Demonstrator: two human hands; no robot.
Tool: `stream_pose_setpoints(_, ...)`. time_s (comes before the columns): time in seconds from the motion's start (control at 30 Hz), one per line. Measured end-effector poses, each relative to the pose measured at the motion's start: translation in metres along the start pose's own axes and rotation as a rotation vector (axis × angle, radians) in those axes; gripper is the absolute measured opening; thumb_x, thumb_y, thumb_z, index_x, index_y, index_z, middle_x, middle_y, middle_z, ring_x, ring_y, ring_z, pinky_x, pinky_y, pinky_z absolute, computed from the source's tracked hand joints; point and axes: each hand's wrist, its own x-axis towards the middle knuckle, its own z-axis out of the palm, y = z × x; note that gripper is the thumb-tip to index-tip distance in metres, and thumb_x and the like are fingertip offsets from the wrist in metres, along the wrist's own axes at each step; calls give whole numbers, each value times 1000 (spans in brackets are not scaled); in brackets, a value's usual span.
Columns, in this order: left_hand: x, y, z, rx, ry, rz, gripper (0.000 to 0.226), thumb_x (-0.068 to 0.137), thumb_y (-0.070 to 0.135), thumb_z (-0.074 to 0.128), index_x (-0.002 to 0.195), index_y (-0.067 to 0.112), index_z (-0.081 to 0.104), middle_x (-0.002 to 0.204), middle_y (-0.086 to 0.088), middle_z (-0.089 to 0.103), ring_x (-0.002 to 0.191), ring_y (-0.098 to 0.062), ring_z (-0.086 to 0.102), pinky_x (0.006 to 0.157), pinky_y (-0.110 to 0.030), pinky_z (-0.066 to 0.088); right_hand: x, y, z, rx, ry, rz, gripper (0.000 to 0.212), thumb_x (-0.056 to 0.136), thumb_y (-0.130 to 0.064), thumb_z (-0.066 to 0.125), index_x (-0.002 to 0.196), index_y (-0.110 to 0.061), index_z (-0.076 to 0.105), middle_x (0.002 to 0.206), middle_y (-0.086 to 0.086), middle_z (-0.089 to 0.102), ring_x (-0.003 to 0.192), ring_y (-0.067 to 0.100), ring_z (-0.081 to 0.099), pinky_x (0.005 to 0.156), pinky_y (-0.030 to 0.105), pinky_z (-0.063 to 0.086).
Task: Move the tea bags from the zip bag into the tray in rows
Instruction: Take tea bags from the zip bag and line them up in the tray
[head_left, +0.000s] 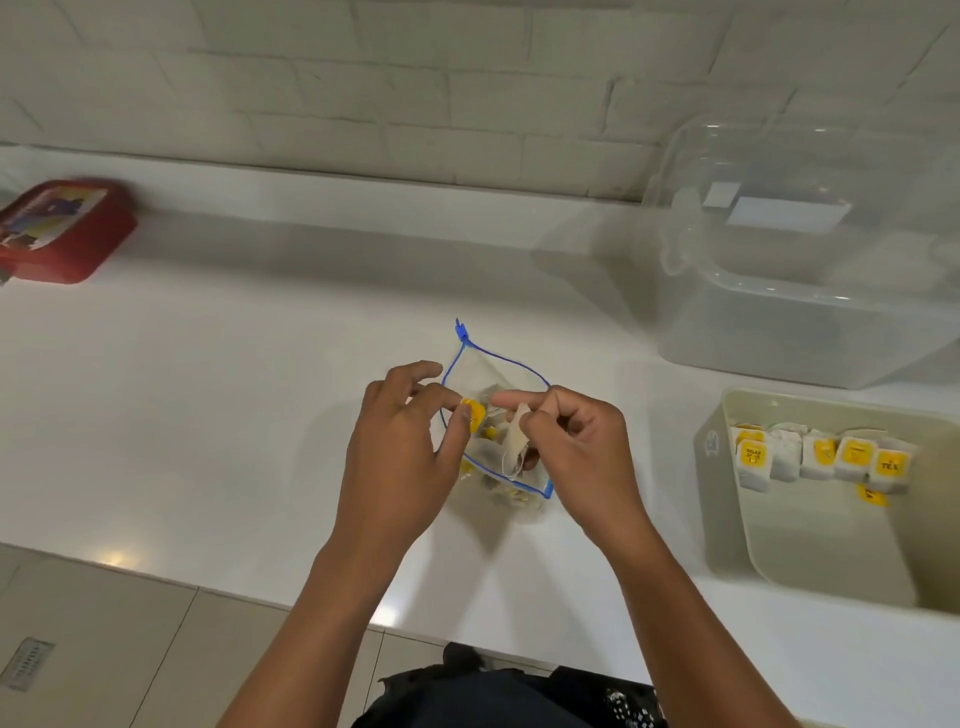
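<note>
Five tea bags (823, 457) line the tray (727, 519); left hand (405, 447) pinches a yellow tag (475, 414), right hand (576, 447) pinches one tea bag (514, 441) over the zip bag (493, 374).

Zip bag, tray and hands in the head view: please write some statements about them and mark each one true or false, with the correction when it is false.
1. The zip bag is open at the top. True.
2. The tray holds no tea bags yet. False: a row of tea bags already lies along its far end.
3. The left hand pinches a yellow tag over the bag mouth. True.
4. The right hand rests flat on the counter. False: its fingers pinch a tea bag at the zip bag.
5. The red box stands inside the tray. False: it lies far to the left on the counter.
</note>
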Motion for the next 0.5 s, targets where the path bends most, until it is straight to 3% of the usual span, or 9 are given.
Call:
stream_pose_setpoints(0.13, 1, 17, -7, 44, 5, 90, 6, 93, 29, 66, 93, 26, 71, 116, 10, 64, 101, -15, 55, 78, -19, 35, -4, -12, -9, 55, -20, -30, 21, 90, -4, 62, 71, -7, 70, 86, 0, 77, 68, 20, 65, 70, 42, 54)
stream_pose_setpoints(0.2, 2, 30, -14, 15, 36, 81, 4, 93, 29, 68, 90, 28, 70, 107, 13, 68, 93, -12, 58, 76, -21, 40, -6, -18, -17, 106, -14, -42, 15, 91, -7, 64, 80, -5, 74, 82, 1, 76, 65, 14, 64, 66, 29, 53)
stream_pose_setpoints(0.27, 1, 45, -19, -106, 35, 27, 8, 93, 28, 68, 86, 27, 70, 94, 17, 71, 76, 3, 58, 70, -17, 44, -6, -19, -28, 166, -14, -51, 12, 91, -4, 65, 84, -1, 74, 80, 1, 75, 66, 5, 66, 65, 16, 51)
stream_pose_setpoints(0.33, 0, 58, -20, -225, -16, -22, 11, 95, 26, 66, 85, 23, 68, 82, 17, 72, 69, 9, 60, 65, -9, 43, -5, -17, -42, 173, -32, -71, 9, 91, -1, 66, 87, -1, 74, 83, 1, 76, 75, 6, 68, 72, 16, 51)
stream_pose_setpoints(0.4, 0, 69, -17, -264, -68, -10, 12, 98, 27, 60, 87, 22, 60, 75, 13, 72, 69, 1, 65, 62, -12, 45, -5, -15, -56, 176, -53, -89, 10, 89, 4, 67, 90, -3, 74, 88, 0, 75, 83, 9, 68, 77, 17, 51)
stream_pose_setpoints(0.5, -1, 84, -6, -214, -140, 59, 13, 102, 34, 49, 92, 26, 49, 68, 3, 67, 58, -17, 58, 57, -31, 44, -8, -14, -81, 191, -47, -108, 17, 86, 12, 65, 90, -5, 70, 84, -3, 70, 80, 9, 64, 76, 17, 51)
